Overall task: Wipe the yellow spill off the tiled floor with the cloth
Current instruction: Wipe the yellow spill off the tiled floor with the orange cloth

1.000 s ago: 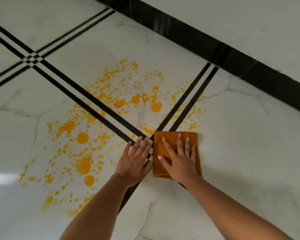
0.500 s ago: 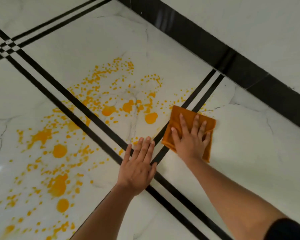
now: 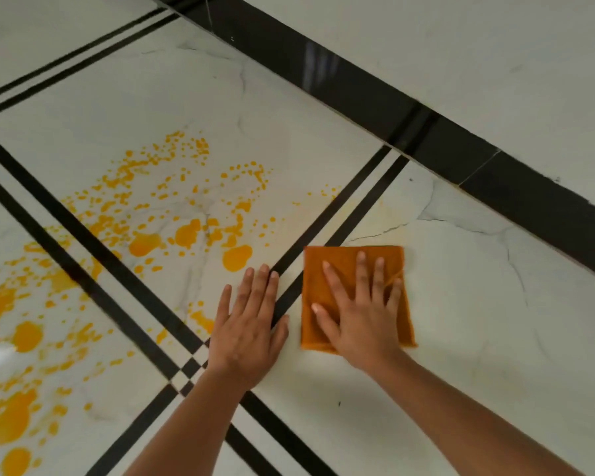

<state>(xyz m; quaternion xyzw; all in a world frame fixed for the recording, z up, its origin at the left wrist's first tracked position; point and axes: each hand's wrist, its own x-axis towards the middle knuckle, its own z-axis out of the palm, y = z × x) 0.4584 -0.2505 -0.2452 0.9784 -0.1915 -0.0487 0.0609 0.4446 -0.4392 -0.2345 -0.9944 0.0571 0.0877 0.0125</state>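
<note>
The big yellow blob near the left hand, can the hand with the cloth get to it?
Probably yes. The right hand presses the cloth flat, with only bare floor and black lines between it and the blob. The left hand rests just below that path.

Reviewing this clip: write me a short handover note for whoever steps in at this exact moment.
Right hand: flat, fingers spread, pressing the folded orange cloth onto the white tile right of the double black stripe.
Left hand: empty, palm down on the floor beside the cloth, across the stripe.
Yellow spill: large blobs and splatter cover the tiles left of the hands, reaching the left edge of the picture.
Done: the tile around the cloth looks clear apart from faint smears.
Left: nearly all of the spill; work leftward from the blob nearest the left hand.
</note>
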